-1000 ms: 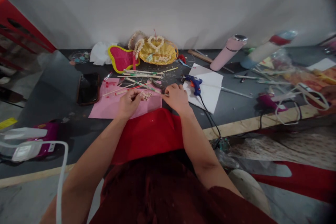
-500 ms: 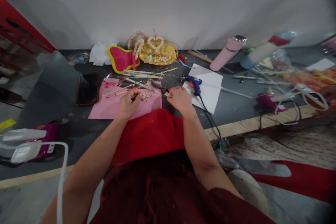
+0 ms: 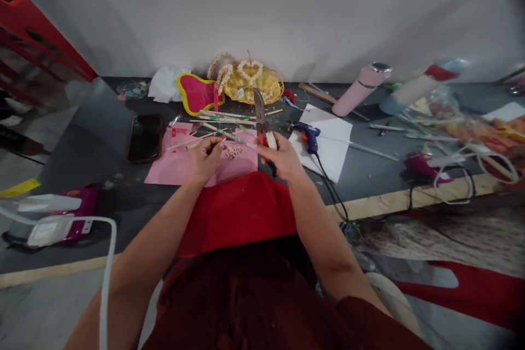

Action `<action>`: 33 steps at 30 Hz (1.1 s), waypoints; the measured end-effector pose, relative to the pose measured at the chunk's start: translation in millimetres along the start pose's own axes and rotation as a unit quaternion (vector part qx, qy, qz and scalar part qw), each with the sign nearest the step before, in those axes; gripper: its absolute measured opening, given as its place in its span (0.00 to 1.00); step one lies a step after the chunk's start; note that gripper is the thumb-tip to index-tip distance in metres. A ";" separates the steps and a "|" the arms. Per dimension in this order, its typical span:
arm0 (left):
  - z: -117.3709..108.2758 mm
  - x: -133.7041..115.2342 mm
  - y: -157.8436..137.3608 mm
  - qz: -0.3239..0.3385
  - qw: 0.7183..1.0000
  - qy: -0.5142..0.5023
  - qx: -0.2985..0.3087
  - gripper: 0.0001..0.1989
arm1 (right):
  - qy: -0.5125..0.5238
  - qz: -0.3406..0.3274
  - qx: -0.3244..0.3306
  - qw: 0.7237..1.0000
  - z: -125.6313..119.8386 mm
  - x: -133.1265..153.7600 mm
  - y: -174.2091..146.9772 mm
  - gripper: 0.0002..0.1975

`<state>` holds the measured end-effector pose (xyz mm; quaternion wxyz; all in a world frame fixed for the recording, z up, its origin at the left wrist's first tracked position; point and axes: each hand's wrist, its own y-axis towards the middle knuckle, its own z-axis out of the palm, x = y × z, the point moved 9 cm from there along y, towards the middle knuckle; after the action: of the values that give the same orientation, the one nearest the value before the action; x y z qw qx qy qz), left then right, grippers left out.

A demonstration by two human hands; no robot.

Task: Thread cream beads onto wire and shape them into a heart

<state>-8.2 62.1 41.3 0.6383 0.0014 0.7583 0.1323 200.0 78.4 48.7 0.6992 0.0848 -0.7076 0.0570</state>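
Note:
My right hand is wrapped round the handles of a pair of pruning shears, whose dark blades point up and away from me. Over a pink sheet, my left hand is closed in a pinch. Something small and pale shows at its fingertips, too small to name. Between the two hands lies a little heap of short cut pale pieces. Thin sticks, some with green-patterned wrapping, lie just beyond the hands.
Behind stand a yellow wicker basket with beaded hearts and a pink yellow-edged piece. A phone lies left. Right are a blue glue gun on white paper, its cord, and a pink flask. A white cable crosses front left.
My right hand has taken up the pruning shears from the table and turned the blades upward. My left hand stays pinched near the heap. The whole view has shifted slightly.

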 end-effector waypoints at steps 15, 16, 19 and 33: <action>-20.1 -2.0 2.3 -0.006 0.992 -0.089 -0.092 0.08 | -0.587 -0.131 0.084 0.794 32.2 6.3 -15.2 0.27; -19.3 -2.1 2.1 -0.005 0.991 -0.096 -0.089 0.08 | -0.591 -0.129 0.087 0.791 33.2 6.0 -15.7 0.27; -18.0 -2.2 2.4 -0.001 0.991 -0.103 -0.082 0.08 | -0.593 -0.124 0.096 0.790 34.3 4.6 -15.5 0.28; -10.1 -2.5 1.7 -0.009 0.996 -0.073 -0.042 0.07 | -0.584 -0.122 0.126 0.792 38.8 2.0 -15.9 0.29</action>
<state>-17.8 61.3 45.5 0.6924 -0.0228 0.7037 0.1579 165.1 55.0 49.5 0.1369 0.2750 -0.9516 -0.0008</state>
